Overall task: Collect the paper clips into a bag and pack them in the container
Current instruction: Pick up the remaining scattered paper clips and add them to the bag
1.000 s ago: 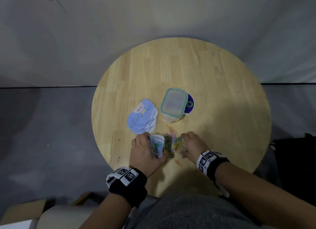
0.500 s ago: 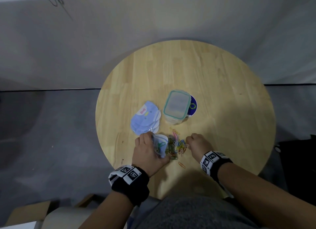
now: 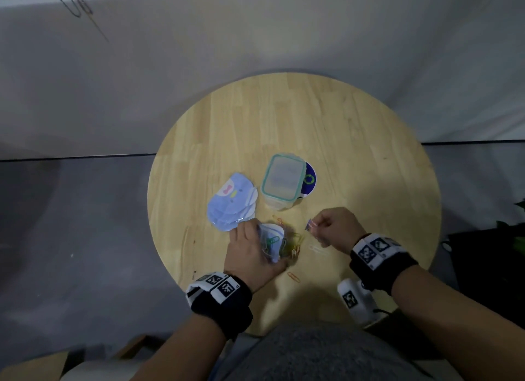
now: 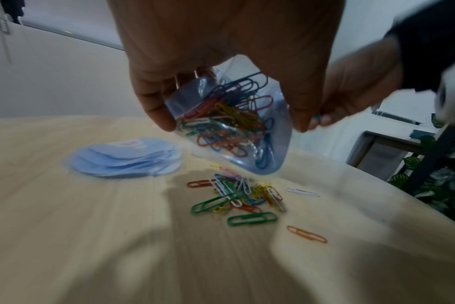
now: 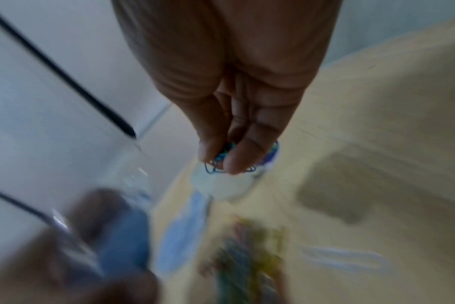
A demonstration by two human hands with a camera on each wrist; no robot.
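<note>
My left hand [image 3: 250, 250] holds a small clear blue bag [image 4: 229, 127] partly filled with coloured paper clips, just above the round wooden table [image 3: 355, 142]. Beneath and beside the bag lies a pile of loose paper clips [image 4: 237, 195] [image 3: 295, 245]. My right hand [image 3: 332, 227], lifted to the right of the pile, pinches a few blue paper clips [image 5: 221, 162] between thumb and fingers. A lidded clear container [image 3: 282, 181] with a teal rim stands behind the pile.
A stack of flat blue bags [image 3: 231, 204] lies left of the container. A dark blue round disc [image 3: 309, 180] sticks out from under the container's right side. A single orange clip [image 3: 293, 277] and a white one [image 3: 318, 250] lie near the front edge.
My right hand has risen from the pile and moved right with a few clips pinched in it. The left hand keeps the bag in the same place.
</note>
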